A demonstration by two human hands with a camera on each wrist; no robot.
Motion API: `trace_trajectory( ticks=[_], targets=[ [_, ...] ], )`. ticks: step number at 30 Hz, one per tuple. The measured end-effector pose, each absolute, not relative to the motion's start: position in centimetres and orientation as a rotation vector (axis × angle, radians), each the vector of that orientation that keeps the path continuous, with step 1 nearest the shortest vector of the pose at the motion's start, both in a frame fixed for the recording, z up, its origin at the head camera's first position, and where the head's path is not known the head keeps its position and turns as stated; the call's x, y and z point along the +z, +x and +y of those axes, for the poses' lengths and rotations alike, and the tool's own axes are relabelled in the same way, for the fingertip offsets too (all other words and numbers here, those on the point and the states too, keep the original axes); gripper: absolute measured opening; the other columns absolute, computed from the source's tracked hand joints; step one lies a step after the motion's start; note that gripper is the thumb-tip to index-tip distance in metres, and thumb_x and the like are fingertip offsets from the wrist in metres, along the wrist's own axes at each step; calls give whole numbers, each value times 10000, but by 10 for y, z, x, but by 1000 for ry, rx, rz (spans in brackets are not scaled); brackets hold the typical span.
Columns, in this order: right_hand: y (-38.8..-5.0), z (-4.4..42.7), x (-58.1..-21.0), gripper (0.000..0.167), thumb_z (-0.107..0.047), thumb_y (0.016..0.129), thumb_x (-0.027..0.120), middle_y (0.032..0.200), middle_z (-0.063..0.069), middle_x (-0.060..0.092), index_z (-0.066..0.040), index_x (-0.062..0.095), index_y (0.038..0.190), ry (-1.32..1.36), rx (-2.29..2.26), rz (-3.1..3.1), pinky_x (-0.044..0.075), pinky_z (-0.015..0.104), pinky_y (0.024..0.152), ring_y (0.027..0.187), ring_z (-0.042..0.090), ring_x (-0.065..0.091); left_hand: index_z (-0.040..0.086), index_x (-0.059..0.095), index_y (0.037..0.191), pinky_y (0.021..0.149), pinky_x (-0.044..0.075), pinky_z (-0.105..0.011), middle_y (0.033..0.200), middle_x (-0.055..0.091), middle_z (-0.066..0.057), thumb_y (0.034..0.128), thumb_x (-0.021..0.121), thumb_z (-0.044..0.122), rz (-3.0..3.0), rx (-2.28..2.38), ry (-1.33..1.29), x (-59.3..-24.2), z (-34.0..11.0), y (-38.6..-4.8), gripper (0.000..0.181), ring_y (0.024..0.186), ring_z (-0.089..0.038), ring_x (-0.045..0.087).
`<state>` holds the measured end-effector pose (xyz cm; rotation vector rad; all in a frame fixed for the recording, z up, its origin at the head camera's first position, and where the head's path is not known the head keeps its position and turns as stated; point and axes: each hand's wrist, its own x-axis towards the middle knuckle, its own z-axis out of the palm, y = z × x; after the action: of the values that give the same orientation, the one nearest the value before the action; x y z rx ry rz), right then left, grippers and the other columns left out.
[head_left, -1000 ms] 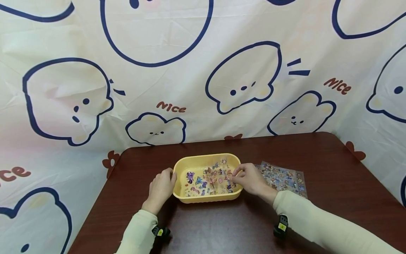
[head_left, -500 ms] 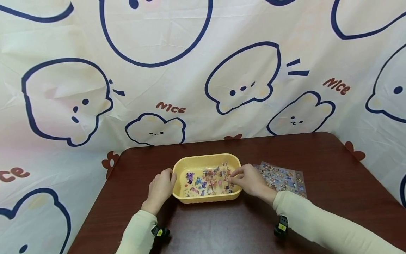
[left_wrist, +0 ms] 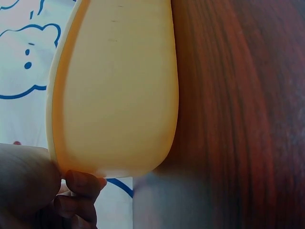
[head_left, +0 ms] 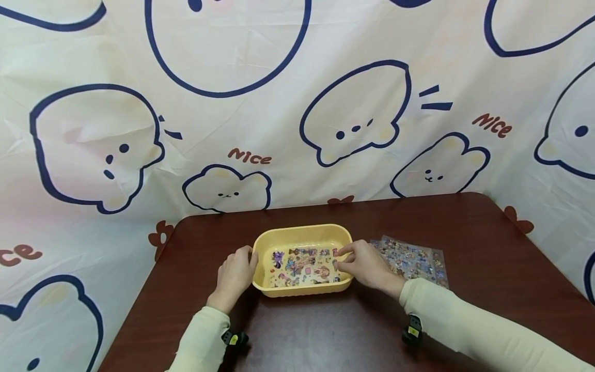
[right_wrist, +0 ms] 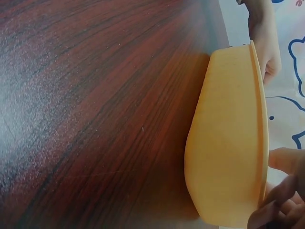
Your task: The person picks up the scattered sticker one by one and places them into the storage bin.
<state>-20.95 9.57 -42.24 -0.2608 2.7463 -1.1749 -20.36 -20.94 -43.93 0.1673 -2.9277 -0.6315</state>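
Observation:
A shallow yellow plastic basin (head_left: 304, 292) sits on the table. My left hand (head_left: 235, 274) grips its left rim; in the left wrist view the thumb and fingers (left_wrist: 83, 183) pinch the rim's corner. A clear sheet with small colourful printed figures (head_left: 307, 269) lies nearly flat inside the basin. At the right rim, my right hand (head_left: 367, 266) reaches in with thumb and forefinger parted beside the sheet's right edge. Contact with the sheet is unclear, and in the right wrist view the basin's wall (right_wrist: 228, 138) hides the inside.
More clear printed sheets (head_left: 416, 263) lie overlapping on the dark brown table (head_left: 316, 330), to the right of the basin and partly behind the right hand. A pale cloth (head_left: 288, 119) with cartoon animals hangs behind the table.
The clear sheet in the basin has gone from looking tilted and blurred to nearly flat. My right thumb and forefinger have moved slightly apart. The left hand keeps its place on the rim.

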Motion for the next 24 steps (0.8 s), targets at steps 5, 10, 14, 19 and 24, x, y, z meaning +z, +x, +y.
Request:
trace_trajectory(
  ticks=[5, 10, 14, 19, 24],
  targets=[
    [-210, 96, -422, 224, -191, 857, 790, 806, 11, 765, -62, 772, 1039, -255, -1185, 2747, 490, 271, 559, 703, 96, 689, 26, 695, 1147, 627, 508, -478, 976, 746, -176, 1019, 556, 267, -2931, -630, 171, -439, -209, -204, 307, 732, -291, 680],
    [-210, 98, -425, 145, -193, 865, 782, 769, -15, 753, -95, 763, 971, -294, -1208, 2754, 485, 282, 563, 678, 83, 676, 27, 693, 1160, 640, 515, -486, 998, 747, -182, 1021, 553, 277, -2937, -632, 180, -440, -209, -203, 318, 751, -303, 689],
    [-209, 99, -428, 106, -206, 887, 765, 744, -30, 745, -117, 754, 942, -327, -1228, 2748, 476, 289, 563, 669, 93, 667, 27, 695, 1157, 646, 516, -499, 1012, 748, -188, 1019, 555, 274, -2934, -630, 184, -441, -209, -204, 315, 771, -321, 698],
    [-209, 100, -428, 110, -224, 905, 753, 731, -29, 736, -120, 757, 939, -330, -1234, 2743, 482, 284, 568, 660, 99, 651, 21, 695, 1154, 651, 519, -500, 1007, 747, -190, 1019, 557, 261, -2921, -625, 187, -440, -209, -204, 308, 769, -322, 696],
    [-208, 101, -426, 116, -230, 910, 750, 746, -31, 741, -119, 759, 942, -337, -1234, 2739, 489, 270, 580, 667, 82, 649, 15, 696, 1145, 629, 513, -484, 987, 746, -188, 1016, 563, 247, -2914, -619, 184, -439, -209, -204, 297, 741, -305, 687]
  ],
)
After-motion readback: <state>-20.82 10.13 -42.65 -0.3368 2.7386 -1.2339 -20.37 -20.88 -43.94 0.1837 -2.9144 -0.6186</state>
